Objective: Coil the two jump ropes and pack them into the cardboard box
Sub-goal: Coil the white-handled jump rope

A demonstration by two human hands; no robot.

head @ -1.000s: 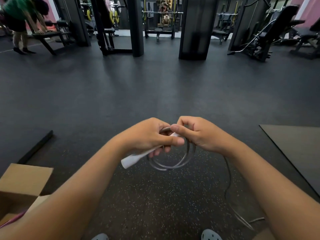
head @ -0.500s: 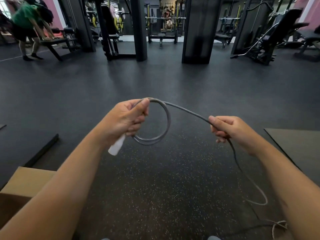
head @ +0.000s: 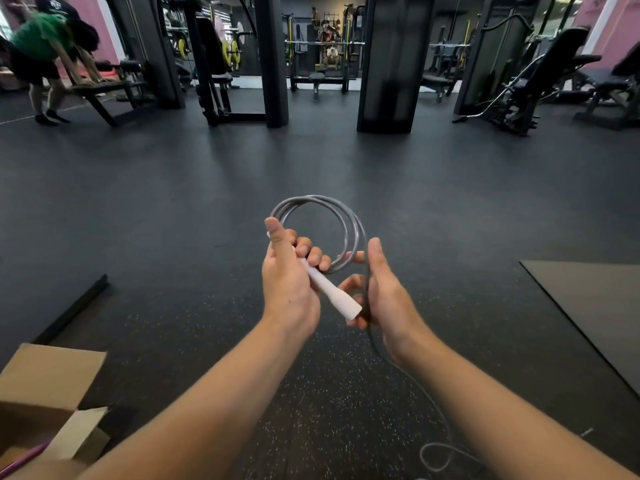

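My left hand (head: 289, 278) grips the white handle (head: 332, 292) of a grey jump rope, thumb up, with a few grey loops (head: 343, 223) standing above the fist. My right hand (head: 381, 289) is beside it, fingers curled round the rope where it leaves the coil. The loose rope (head: 408, 372) trails down past my right forearm to the floor and ends in a small curl (head: 436, 455). The open cardboard box (head: 45, 379) sits at the bottom left; a pink strip (head: 24, 459), perhaps the second rope, shows inside it.
Dark rubber gym floor all around. A grey mat (head: 595, 306) lies at the right and a black mat edge (head: 72, 310) at the left. Weight machines and benches stand at the back. A person in green (head: 41, 60) bends over a bench far left.
My hands have come together again. The coil has gained a loop and now stands above my left fist; the white handle has swung to point toward my right hand.
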